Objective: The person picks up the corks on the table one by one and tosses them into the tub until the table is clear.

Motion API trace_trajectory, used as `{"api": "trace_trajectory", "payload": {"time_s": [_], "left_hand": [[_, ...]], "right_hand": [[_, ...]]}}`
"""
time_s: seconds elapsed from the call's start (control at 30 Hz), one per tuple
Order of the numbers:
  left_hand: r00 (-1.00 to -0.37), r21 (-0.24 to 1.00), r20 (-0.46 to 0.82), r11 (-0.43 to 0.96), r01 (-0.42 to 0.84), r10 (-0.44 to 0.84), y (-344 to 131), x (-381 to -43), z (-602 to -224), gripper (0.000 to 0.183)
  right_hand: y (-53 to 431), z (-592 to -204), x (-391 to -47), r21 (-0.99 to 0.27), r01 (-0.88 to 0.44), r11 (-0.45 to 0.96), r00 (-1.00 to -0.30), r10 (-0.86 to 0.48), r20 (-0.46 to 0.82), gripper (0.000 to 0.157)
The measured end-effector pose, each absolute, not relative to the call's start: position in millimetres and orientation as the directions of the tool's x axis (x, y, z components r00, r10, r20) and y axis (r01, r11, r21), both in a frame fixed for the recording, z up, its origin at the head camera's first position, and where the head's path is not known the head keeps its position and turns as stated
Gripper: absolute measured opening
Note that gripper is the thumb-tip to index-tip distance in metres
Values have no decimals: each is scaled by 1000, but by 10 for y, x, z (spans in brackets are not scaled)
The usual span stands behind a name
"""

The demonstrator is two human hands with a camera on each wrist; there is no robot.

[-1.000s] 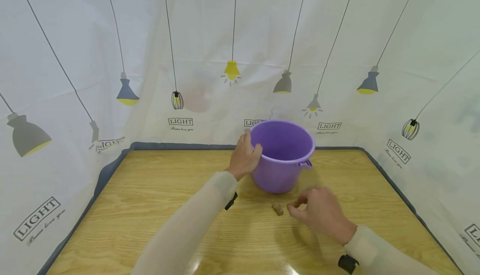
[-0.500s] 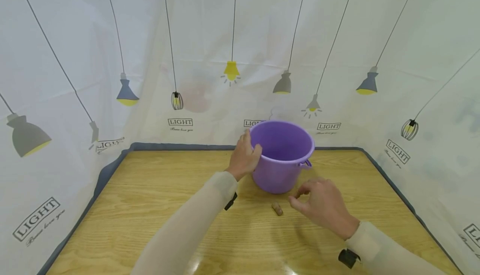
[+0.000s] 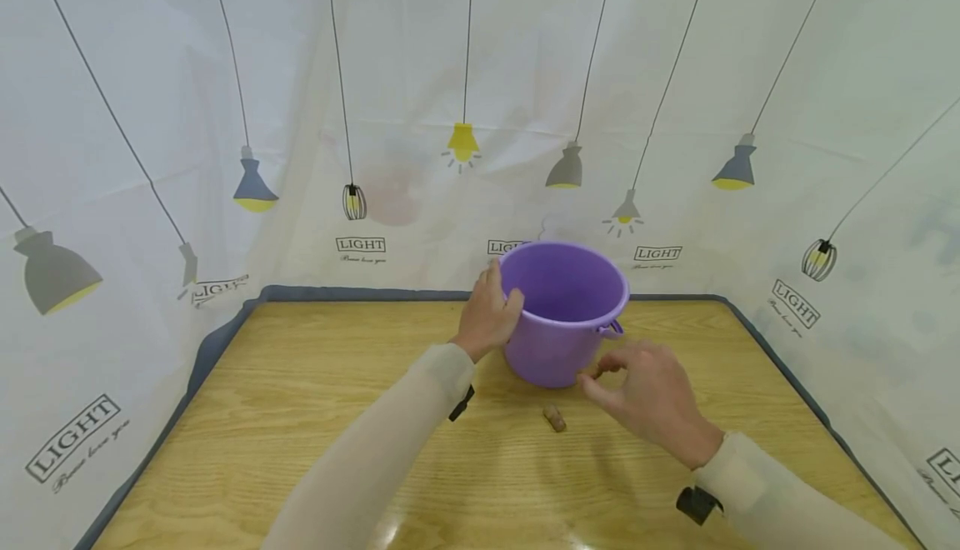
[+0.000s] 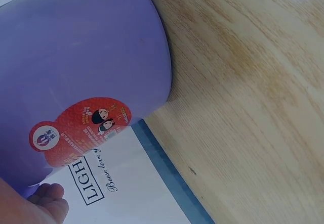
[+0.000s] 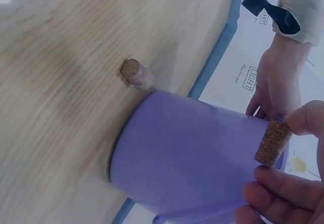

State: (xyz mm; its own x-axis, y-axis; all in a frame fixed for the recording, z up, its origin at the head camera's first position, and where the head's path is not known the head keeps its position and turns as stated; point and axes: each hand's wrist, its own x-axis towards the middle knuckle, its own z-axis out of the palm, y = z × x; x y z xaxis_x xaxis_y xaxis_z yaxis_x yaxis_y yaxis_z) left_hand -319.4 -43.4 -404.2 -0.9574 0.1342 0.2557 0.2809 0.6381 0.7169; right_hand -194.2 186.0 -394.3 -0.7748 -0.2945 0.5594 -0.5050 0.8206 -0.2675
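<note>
A purple bucket (image 3: 555,354) stands upright on the wooden table. At its left side, my left hand (image 3: 487,312) holds the rim; the left wrist view shows curled fingers (image 4: 50,198) by the rim, partly cut off. Right of the bucket's base, my right hand (image 3: 648,396) is raised slightly over the table. Between thumb and fingers it pinches a cork stopper (image 5: 273,143), plain in the right wrist view. A second cork (image 3: 554,417) lies on the table just in front of the bucket. The bucket's floor is hidden.
The wood-grain table (image 3: 337,417) ends in a dark blue border (image 3: 375,292) at the back and sides. A white sheet printed with hanging lamps (image 3: 420,50) rises behind it. The bucket's handle joint (image 3: 612,330) juts out on the right.
My right hand has risen and moved a little away from me, closer to the bucket, with the cork pinched. My left hand, the bucket and the lying cork have stayed put.
</note>
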Motion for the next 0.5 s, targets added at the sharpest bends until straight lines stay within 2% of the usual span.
{"api": "trace_trajectory", "payload": {"time_s": [0.23, 0.5], "left_hand": [[-958, 716, 253, 639, 279, 135, -439, -3205, -4055, 76], [-959, 721, 248, 635, 278, 137, -438, -3208, -4050, 77]], "right_hand": [[1855, -3867, -1977, -256, -514, 818, -757, -293, 584, 20], [1851, -3779, -2005, -268, -500, 824, -763, -272, 587, 14]]}}
